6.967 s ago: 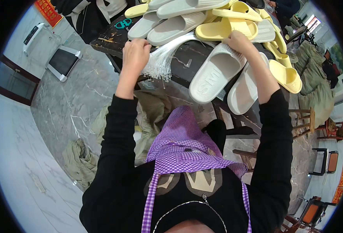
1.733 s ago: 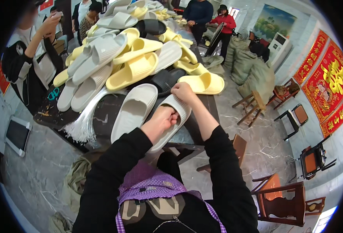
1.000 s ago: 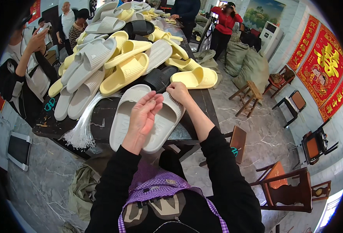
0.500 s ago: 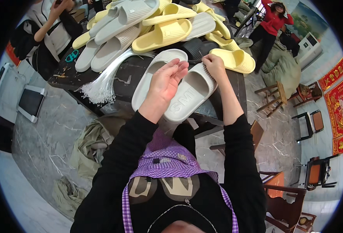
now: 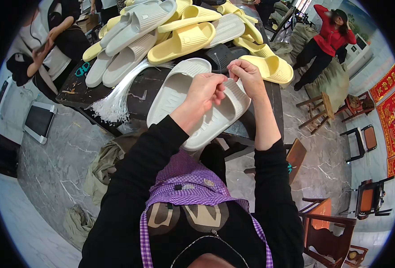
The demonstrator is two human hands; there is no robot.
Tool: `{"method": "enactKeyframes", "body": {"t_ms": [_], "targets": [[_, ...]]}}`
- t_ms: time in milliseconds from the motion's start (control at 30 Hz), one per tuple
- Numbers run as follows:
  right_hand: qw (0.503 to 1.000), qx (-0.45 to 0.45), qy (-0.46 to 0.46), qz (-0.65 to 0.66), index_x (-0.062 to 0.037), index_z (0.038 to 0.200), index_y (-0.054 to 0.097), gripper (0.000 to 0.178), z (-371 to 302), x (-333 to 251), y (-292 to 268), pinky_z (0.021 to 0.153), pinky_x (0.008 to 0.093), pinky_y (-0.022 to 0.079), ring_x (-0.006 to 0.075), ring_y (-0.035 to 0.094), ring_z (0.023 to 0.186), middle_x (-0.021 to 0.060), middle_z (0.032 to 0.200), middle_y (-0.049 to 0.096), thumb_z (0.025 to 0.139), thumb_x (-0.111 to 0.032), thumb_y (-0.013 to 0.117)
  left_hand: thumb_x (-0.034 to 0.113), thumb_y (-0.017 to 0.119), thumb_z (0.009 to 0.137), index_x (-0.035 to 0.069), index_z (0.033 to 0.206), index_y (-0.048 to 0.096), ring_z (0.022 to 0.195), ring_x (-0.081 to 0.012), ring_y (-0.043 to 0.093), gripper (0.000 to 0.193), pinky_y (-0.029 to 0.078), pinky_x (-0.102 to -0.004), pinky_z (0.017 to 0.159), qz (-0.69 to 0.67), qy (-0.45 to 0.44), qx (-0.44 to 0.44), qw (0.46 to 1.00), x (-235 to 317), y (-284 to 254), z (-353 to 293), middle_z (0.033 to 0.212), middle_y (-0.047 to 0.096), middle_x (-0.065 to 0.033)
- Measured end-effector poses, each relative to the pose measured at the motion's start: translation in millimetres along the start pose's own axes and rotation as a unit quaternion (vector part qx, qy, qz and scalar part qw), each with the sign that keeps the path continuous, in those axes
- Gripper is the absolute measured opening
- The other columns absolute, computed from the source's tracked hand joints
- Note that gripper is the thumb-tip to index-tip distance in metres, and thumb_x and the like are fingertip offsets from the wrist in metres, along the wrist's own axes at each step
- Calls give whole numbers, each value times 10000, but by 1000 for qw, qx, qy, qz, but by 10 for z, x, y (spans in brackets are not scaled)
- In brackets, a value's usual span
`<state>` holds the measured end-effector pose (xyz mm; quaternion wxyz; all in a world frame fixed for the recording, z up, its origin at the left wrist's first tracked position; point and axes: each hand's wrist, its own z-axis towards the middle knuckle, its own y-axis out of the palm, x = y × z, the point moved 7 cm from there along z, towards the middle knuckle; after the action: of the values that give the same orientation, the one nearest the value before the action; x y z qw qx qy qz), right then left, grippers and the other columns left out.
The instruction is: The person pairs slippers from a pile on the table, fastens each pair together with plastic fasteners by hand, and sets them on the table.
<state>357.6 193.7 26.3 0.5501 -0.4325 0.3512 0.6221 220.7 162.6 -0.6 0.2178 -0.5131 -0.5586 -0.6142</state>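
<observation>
A pair of light grey slide slippers lies at the table's near edge: the left slipper [image 5: 164,100] and the right slipper [image 5: 215,124], side by side. Above their straps my hands meet, almost touching. My left hand [image 5: 203,92] is closed in a pinch, and my right hand [image 5: 247,77] pinches with thumb and forefinger. A thin clear plastic strand [image 5: 218,62] arcs up between them; its ends are hidden by my fingers. Left of the pair, a bundle of similar clear plastic strands [image 5: 112,107] hangs over the table edge.
Grey and yellow slippers [image 5: 182,42] are piled across the far table [image 5: 137,91], with black slippers [image 5: 222,57] and a yellow slipper [image 5: 271,69] near my right hand. Teal looped handles [image 5: 82,69] lie at left. Wooden chairs [image 5: 325,232] stand right. Other people stand beyond.
My left hand was open with its palm showing; it has closed and moved right toward my right hand. My right hand has come up off the slipper's strap. The slippers shifted slightly left.
</observation>
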Motion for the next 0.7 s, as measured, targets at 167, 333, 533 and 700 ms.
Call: {"method": "enactKeyframes", "body": {"t_ms": [167, 333, 533, 700], "targets": [[999, 36, 36, -16, -13, 862, 630, 92, -46, 92, -113, 540, 187, 387, 45, 483, 592, -11, 665, 563, 839, -74, 566, 115, 584, 801, -11, 798, 600, 392, -99, 446, 128, 345, -226, 341, 93, 24, -9, 995, 30, -63, -163, 605, 533, -46], [990, 36, 49, -128, -9, 863, 626, 100, 10, 153, -42, 536, 182, 382, 46, 475, 581, -10, 659, 553, 852, -78, 553, 104, 571, 821, -22, 813, 598, 432, -85, 453, 129, 329, -213, 352, 73, 35, 38, 996, 33, -297, -421, 631, 551, -48], [982, 18, 44, -184, -5, 845, 620, 102, 153, 170, 107, 534, 190, 384, 50, 474, 581, -11, 650, 551, 840, -84, 556, 69, 572, 817, -22, 800, 592, 446, -84, 473, 95, 311, -214, 342, -43, -51, 43, 997, -23, -575, -395, 614, 558, -53], [969, 5, -14, -247, -6, 811, 614, 101, 109, 72, 230, 515, 226, 399, 69, 487, 559, 7, 625, 548, 826, -91, 561, 60, 575, 814, -16, 773, 586, 425, -95, 476, 87, 304, -220, 321, -35, -156, 66, 985, -96, -977, -392, 608, 553, -56]]}}
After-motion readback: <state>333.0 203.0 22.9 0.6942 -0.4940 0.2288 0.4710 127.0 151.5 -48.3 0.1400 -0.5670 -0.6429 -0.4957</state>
